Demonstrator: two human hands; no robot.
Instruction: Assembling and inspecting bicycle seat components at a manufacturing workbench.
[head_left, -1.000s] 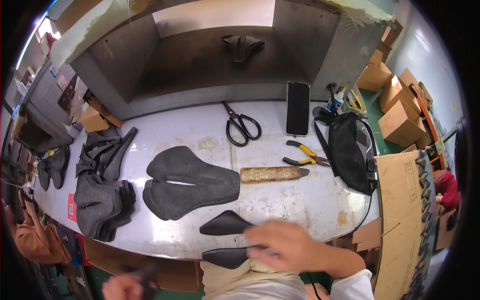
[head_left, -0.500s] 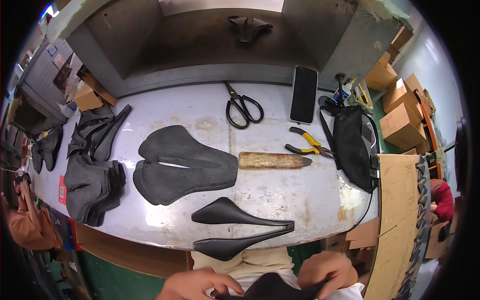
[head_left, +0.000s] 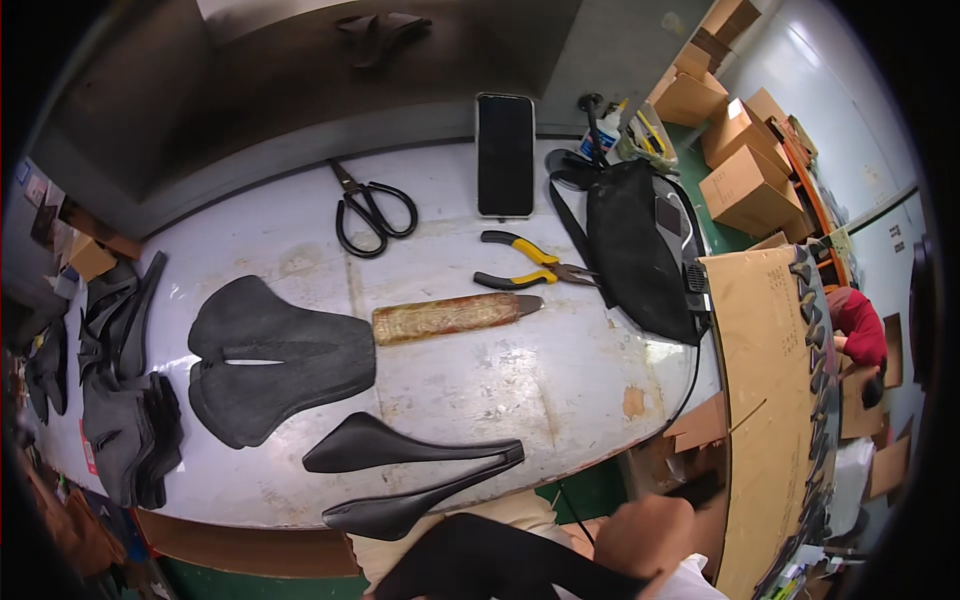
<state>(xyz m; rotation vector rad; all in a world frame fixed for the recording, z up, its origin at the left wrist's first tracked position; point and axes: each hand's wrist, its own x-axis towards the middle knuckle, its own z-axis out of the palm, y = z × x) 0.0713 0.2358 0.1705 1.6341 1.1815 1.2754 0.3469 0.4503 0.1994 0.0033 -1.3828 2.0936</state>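
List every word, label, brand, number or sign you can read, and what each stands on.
There is none I can quote.
White plastic bottle with a blue label: print too small.
Long brown cardboard panel: print faint, too small.
Brown cardboard box: marks too blurred.
Small red-and-white card: too small.
Black curved piece at the right hand: no lettering visible.

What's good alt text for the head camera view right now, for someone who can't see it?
A person's right hand holds a curved black piece at the picture's lower edge, in front of a worn white workbench. On it lie a forked black part, dark grey saddle-shaped sheets, scissors, a phone, pliers and a black bag.
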